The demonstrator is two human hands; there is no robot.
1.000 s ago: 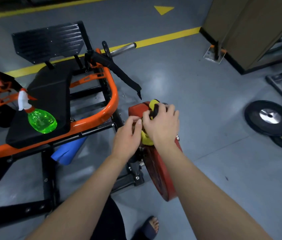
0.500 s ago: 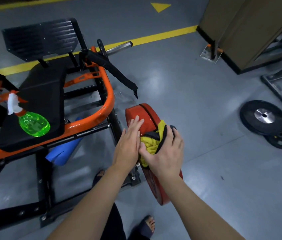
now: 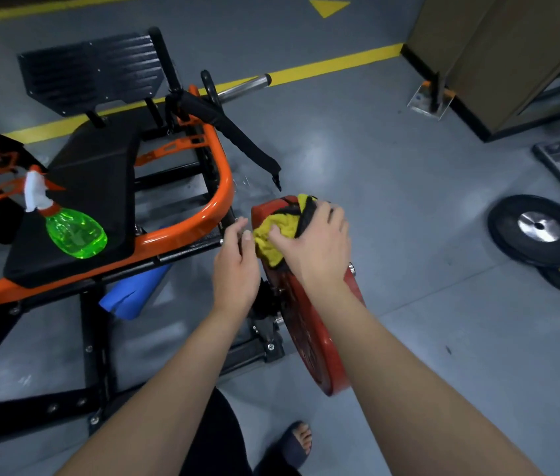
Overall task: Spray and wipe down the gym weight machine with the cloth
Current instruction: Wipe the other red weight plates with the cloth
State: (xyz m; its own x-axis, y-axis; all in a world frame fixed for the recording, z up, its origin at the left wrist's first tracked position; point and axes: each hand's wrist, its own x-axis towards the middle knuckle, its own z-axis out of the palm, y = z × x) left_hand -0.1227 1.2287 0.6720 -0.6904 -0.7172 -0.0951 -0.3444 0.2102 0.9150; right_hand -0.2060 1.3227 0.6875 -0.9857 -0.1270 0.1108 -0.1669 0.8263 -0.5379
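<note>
Atop the red plate (image 3: 316, 341), right hand (image 3: 316, 249) clutches yellow cloth (image 3: 271, 237); left hand (image 3: 235, 273) curls beside it, grip unclear.

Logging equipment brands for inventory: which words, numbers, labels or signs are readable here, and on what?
No text is legible anywhere.
red weight plate: dark markings on its face, too blurred to read.
spray bottle: no label shows.
yellow triangle painted on the floor: a mark, no words.
</note>
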